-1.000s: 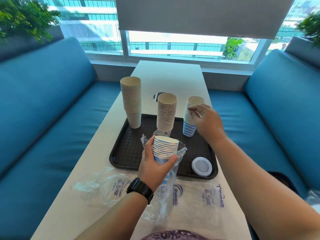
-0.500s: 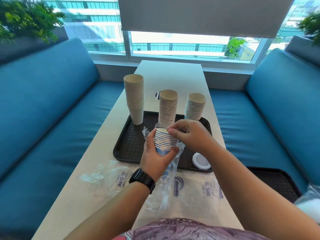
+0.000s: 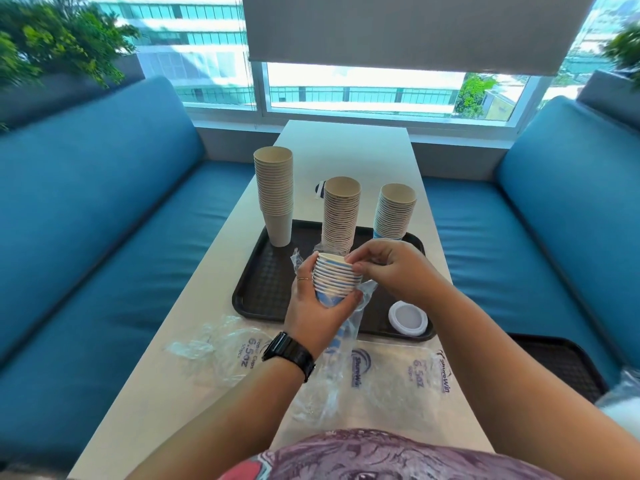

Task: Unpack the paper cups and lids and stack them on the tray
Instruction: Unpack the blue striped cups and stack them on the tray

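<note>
Three cup stacks (image 3: 341, 211) stand on tray (image 3: 263, 289), lid (image 3: 408, 318) at 5 o'clock; left hand (image 3: 320, 306) grips sleeved cups (image 3: 336, 277), right hand (image 3: 388, 268) pinches top rims; approx. one sleeve left.

The dimpled plastic tray (image 3: 273, 289) is black. Its tall paper cup stacks (image 3: 341, 213) are beige; the held cup stack (image 3: 334, 278) is white-rimmed with blue below. The round lid (image 3: 408, 318) is white.

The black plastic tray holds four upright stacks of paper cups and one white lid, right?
Not quite: the head view shows three upright stacks on the black plastic tray, not four. The fourth stack of blue-striped cups is held in the left hand. The white lid is there.
</note>
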The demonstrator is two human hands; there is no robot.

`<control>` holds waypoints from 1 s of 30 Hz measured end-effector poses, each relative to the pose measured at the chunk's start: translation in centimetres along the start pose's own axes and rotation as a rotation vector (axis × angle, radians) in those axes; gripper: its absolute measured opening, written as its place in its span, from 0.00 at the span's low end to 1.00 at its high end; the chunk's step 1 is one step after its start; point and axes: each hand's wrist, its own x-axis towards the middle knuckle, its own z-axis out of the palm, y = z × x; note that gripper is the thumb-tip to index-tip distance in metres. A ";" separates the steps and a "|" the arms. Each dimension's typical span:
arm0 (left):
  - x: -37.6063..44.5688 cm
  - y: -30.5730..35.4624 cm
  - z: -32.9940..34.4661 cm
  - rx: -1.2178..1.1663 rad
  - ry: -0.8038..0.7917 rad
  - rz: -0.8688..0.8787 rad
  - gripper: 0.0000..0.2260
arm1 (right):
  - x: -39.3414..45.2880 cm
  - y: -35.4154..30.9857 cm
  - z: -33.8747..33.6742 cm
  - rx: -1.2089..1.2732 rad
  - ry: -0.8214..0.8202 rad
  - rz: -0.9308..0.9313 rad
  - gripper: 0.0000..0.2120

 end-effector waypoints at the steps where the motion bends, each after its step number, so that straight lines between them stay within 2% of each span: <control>1: 0.0 0.0 0.0 0.001 0.001 -0.002 0.39 | 0.0 0.0 0.0 -0.007 0.003 -0.001 0.06; 13: -0.1 -0.2 0.0 -0.011 0.005 -0.006 0.39 | 0.1 0.1 0.6 -0.149 0.039 -0.042 0.05; 23: -0.5 -0.5 0.1 -0.043 0.008 0.037 0.41 | 1.2 0.4 0.7 -0.139 0.247 -0.016 0.05; 30: -0.6 -0.8 0.1 -0.043 0.001 0.018 0.42 | 1.5 2.2 1.1 0.000 0.132 0.024 0.05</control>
